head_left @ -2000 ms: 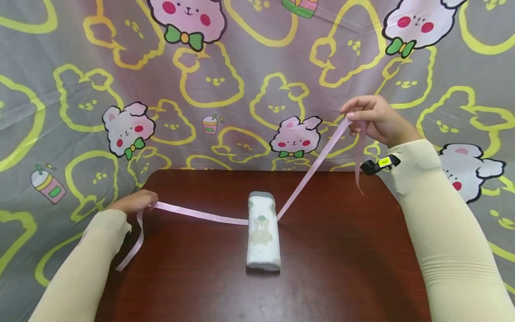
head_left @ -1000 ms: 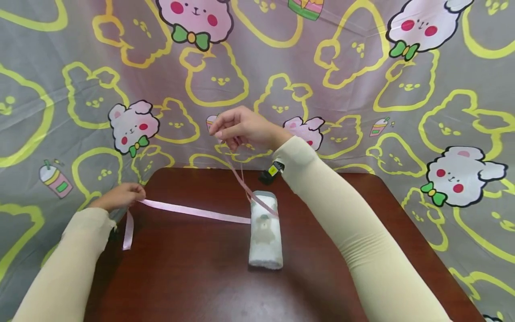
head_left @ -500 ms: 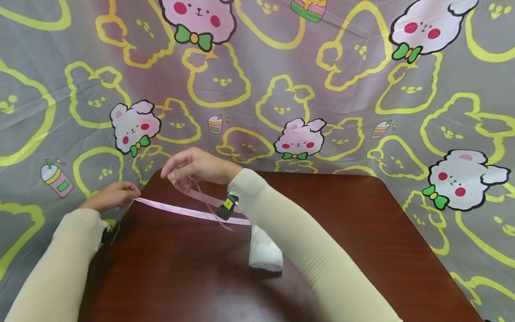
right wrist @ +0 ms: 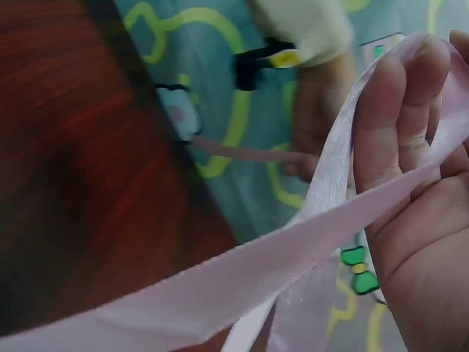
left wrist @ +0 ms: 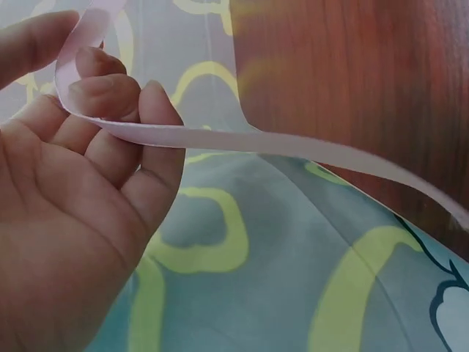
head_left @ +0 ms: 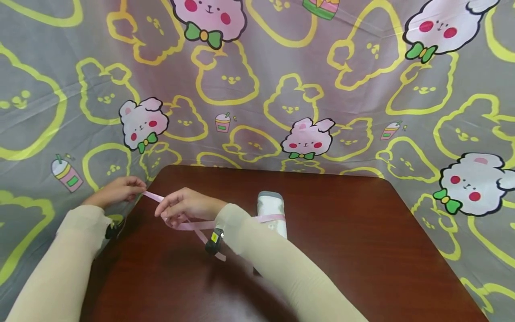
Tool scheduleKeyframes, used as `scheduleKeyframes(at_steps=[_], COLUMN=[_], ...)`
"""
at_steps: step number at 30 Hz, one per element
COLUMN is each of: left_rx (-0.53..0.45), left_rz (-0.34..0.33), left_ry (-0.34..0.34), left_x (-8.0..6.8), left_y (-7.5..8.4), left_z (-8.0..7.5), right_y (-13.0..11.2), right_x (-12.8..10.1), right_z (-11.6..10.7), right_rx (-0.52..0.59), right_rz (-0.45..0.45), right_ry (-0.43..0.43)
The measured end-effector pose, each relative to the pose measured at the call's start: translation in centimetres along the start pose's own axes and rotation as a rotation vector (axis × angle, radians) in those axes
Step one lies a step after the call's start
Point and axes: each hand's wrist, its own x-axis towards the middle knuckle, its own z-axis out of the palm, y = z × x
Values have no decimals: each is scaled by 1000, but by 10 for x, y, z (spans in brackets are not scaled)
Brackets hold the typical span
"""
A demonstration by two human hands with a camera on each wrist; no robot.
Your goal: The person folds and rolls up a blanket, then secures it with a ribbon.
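A rolled white towel (head_left: pixel 270 205) with a grey end lies on the table, partly behind the right forearm. Pink ribbon (head_left: pixel 273 218) crosses its top and runs left to the hands. My left hand (head_left: pixel 116 191) pinches one length of the ribbon over the table's left edge; in the left wrist view a loose tail (left wrist: pixel 293 144) trails from the fingers. Just right of it, my right hand (head_left: pixel 191 206) pinches the other length, its tail hanging below the wrist. In the right wrist view the ribbon (right wrist: pixel 220 290) loops around the right fingers (right wrist: pixel 379 125).
The dark red-brown wooden table (head_left: pixel 354 241) has rounded far corners. A grey cartoon-print cloth (head_left: pixel 249 58) hangs behind and along both sides. A small black camera (head_left: pixel 214 241) is strapped at the right wrist.
My right hand has swung from the upper right across to the left and down, drawing its ribbon length over the towel. My left hand keeps its pinch and has shifted slightly left and up.
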Motion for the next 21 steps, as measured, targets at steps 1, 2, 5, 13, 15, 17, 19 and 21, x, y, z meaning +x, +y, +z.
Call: scheduleKeyframes(at_steps=[1,2,5,13,15,17,19,21], left_rx=[5,10,12,8,5,-3,-9,-8], left_rz=[1,8,32,72,81,84,83,85], left_ry=[2,0,-3,-11,-13,-18,-20,-22], left_x=[0,0,0,-5,-4,-3,-3,-3], left_y=[1,3,8,23,26,27,27,28], left_z=[0,0,1,2,2,3,3,2], right_y=[5,11,24,50,55,61,64,64], right_x=[1,2,4,14,19,24,25,24], right_z=[2,3,8,16,19,22,24,26], right_rx=[-10,-23,-33,-81,-396,-730,-948,-1018], right_rz=[13,25,66,117,134,160,190,215], right_ry=[3,6,16,36,58,63,41,18])
